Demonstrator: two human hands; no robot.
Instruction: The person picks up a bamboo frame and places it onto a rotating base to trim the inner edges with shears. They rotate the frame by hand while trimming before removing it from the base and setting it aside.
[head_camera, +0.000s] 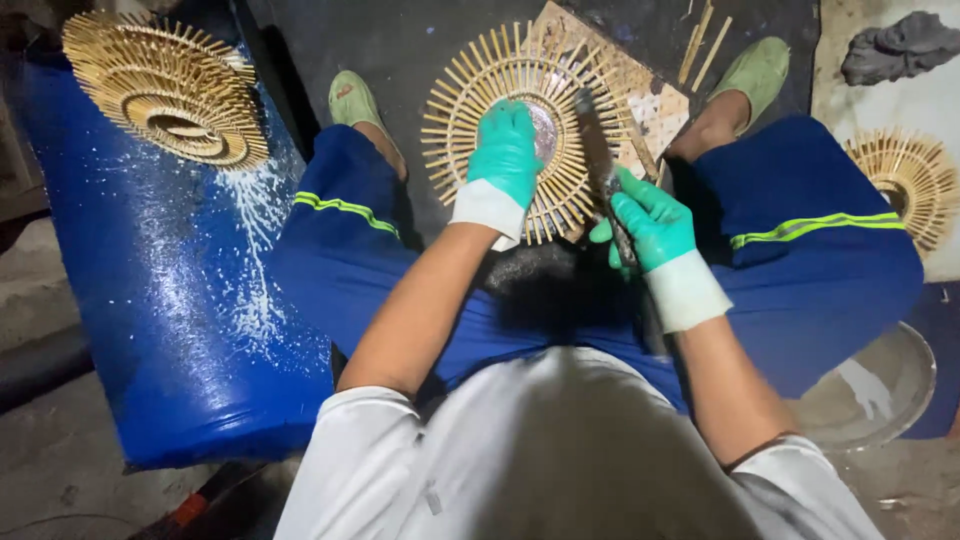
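A round sunburst frame of thin bamboo sticks with a small shiny centre lies on a board between my knees. My left hand, in a green glove, presses flat on the frame's centre. In its own green glove, my right hand is closed on a dark narrow tool whose tip reaches onto the sticks at the frame's right side.
A stack of finished stick frames rests on a blue barrel splashed with white at my left. Another frame lies at the right, a metal bowl below it. Loose sticks lie beyond the board.
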